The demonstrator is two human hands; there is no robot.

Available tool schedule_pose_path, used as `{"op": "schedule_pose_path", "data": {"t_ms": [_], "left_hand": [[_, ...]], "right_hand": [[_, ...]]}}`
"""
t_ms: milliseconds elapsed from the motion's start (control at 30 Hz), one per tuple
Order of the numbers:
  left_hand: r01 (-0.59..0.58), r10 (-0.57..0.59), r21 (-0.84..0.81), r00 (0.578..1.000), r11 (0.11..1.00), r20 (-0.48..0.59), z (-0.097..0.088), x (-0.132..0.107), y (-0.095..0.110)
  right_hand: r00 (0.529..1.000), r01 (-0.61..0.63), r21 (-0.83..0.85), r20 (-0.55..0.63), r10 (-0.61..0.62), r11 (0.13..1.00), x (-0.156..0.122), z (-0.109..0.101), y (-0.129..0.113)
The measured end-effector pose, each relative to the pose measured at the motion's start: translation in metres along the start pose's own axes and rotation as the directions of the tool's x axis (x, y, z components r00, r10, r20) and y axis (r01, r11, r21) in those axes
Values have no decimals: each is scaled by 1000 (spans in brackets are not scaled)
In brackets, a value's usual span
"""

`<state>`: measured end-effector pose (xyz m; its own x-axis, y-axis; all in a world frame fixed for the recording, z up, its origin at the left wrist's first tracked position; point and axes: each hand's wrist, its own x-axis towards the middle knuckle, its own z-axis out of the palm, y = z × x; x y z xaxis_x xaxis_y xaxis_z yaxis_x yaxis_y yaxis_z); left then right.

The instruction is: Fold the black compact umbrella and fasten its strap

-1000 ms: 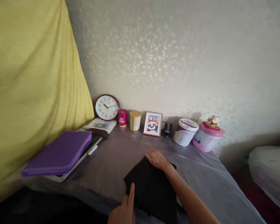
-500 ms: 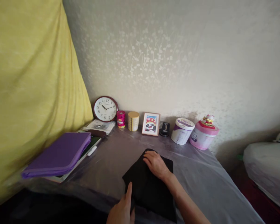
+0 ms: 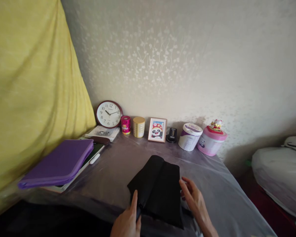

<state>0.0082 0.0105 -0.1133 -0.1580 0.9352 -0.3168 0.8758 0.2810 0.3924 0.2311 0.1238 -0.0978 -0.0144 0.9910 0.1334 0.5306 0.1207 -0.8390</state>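
A piece of black cloth (image 3: 162, 194) lies on the table in front of me, with a rounded fold running up its middle and a pointed corner at the left. My left hand (image 3: 128, 215) grips the near end of that fold, its index finger stretched along the cloth. A dark, handle-like end shows by its fingers; what it belongs to is hidden. Beside the cloth's right edge is my right hand (image 3: 193, 199), holding nothing I can see. Its fingers are bent and apart, the tips at or very near the edge. Something dark and narrow lies under this hand.
A purple zip folder (image 3: 59, 161) rests on books at the left, near a white pen-like object (image 3: 94, 159). Along the wall stand a clock (image 3: 109, 114), a pink tin (image 3: 125, 125), a yellow-lidded can (image 3: 138, 127), a framed panda picture (image 3: 157, 130) and two tubs (image 3: 190, 138).
My right hand has lifted off the top of the cloth and moved down to its right edge. The rounded fold now shows fully. The left hand keeps its grip.
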Motion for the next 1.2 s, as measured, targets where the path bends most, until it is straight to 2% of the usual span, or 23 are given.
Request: {"op": "schedule_pose_path", "data": {"t_ms": [67,233,467,567,667,800,967,1100,1200], "left_hand": [[-4,4,4,1000,1000,5,0,0,1],[2,-1,-13,1000,1000,16,-1,-1,3],[-12,12,0,1000,1000,2,0,-1,3],[-16,16,14,1000,1000,4,0,-2,4],[-8,7,37,999,999,36,-1,-1,6],[-2,-2,58,999,998,53,-5,0,8],[2,-6,63,999,998,50,-9,-1,12],[-17,17,16,1000,1000,20,-2,1,7],[-80,74,-80,994,994,-76,7,2,-1]], "right_hand": [[998,-21,16,53,20,1000,-10,5,-4],[1000,-21,42,8,21,999,-15,15,-13],[998,-39,148,51,31,988,2,20,-47],[987,-54,251,159,14,967,11,32,-66],[983,-38,341,184,-27,939,22,52,-77],[967,-57,417,250,-54,907,36,85,-80],[947,-151,374,320,25,915,46,118,-75],[936,-178,343,349,51,922,49,127,-71],[946,-125,278,321,30,952,51,128,-66]]}}
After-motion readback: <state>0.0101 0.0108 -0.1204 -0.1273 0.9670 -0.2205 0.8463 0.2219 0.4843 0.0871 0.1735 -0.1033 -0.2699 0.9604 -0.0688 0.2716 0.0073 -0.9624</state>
